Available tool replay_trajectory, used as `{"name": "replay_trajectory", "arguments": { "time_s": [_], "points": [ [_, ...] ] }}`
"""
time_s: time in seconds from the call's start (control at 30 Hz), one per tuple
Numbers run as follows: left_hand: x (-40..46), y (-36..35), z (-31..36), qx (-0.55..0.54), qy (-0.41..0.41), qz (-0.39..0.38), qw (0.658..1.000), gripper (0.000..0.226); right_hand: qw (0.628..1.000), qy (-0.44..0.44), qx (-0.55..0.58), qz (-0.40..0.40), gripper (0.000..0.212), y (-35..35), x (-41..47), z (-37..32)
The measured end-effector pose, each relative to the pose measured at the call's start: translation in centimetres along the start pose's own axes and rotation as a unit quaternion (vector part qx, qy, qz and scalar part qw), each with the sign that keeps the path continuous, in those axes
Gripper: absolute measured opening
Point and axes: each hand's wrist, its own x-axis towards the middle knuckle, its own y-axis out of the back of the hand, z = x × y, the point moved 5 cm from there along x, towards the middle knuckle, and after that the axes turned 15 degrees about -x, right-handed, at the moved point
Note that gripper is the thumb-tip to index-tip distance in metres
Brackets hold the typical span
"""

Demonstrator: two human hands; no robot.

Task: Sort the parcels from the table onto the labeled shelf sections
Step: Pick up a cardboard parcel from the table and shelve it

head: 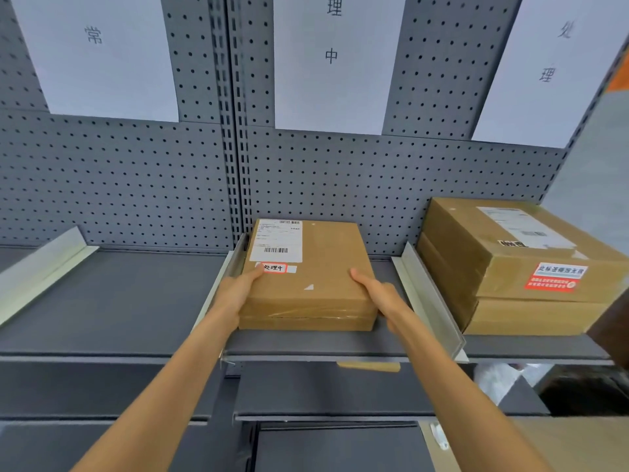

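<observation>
Head view shows both hands on a flat brown parcel [308, 277] that lies in the middle section of the shelf [112, 301]. Left hand [238, 287] grips its left edge, the thumb on top just beside a red-framed sticker [275, 268]; the other fingers are hidden under the side. Right hand [374, 291] grips the right edge in the same way, thumb on top. Beyond the right fingers stands a metal divider [425, 294], then a bigger carton [520, 264].
</observation>
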Motion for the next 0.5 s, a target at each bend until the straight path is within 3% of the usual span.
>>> {"name": "replay_trajectory", "arguments": {
  "time_s": [0.17, 0.5],
  "points": [
    [0.34, 0.13, 0.25, 0.006, 0.012, 0.000, 1.000, 0.051, 0.999, -0.017, 0.005, -0.028, 0.048, -0.04, 0.15, -0.43],
    [0.24, -0.15, 0.62, 0.015, 0.023, -0.008, 1.000, 0.038, 0.999, -0.024, -0.013, -0.027, 0.050, 0.00, 0.05, -0.96]
  ]
}}
